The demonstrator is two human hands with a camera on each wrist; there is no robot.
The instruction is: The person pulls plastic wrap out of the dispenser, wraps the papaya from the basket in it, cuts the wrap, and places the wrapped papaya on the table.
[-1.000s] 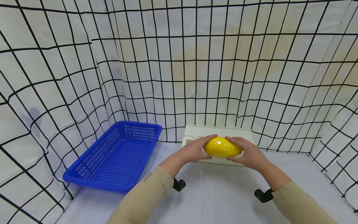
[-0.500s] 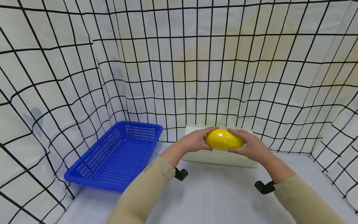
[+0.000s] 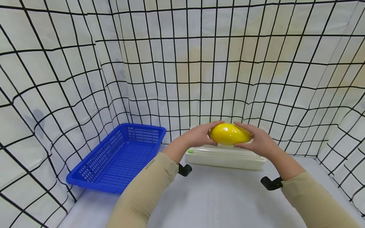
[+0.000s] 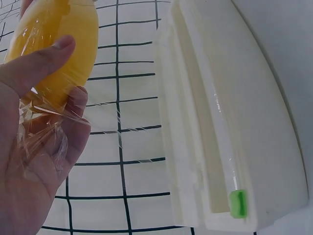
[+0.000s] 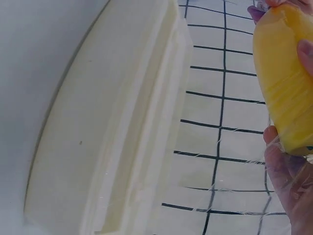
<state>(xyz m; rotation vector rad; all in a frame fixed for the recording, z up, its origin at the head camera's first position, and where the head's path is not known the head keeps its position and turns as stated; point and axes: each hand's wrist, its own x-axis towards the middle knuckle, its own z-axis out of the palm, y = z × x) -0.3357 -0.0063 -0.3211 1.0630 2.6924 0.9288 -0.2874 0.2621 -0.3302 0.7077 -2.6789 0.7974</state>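
A glossy yellow mango (image 3: 229,134) is held up in front of me, lying sideways between both hands. My left hand (image 3: 199,135) grips its left end, thumb below and fingers over the top. On the opposite end, my right hand (image 3: 261,142) holds it the same way. Clear plastic wrap (image 4: 46,129) bunches against the mango and the left palm, and thin film also shows past the right fingers. Behind and below the mango lies a long cream-white cling film dispenser (image 3: 225,161), partly covered by the hands. A green slider (image 4: 238,204) sits at one end of its slot.
An empty blue mesh basket (image 3: 121,163) stands on the left of the white-covered table (image 3: 216,202). Black netting (image 3: 201,61) over white sheeting encloses the back and sides. Black camera mounts (image 3: 185,170) hang under both wrists.
Both hands have lifted the mango upward and slightly right, away from the dispenser. More of the dispenser's front shows now, and its raised lid appearance has changed. The basket stays put.
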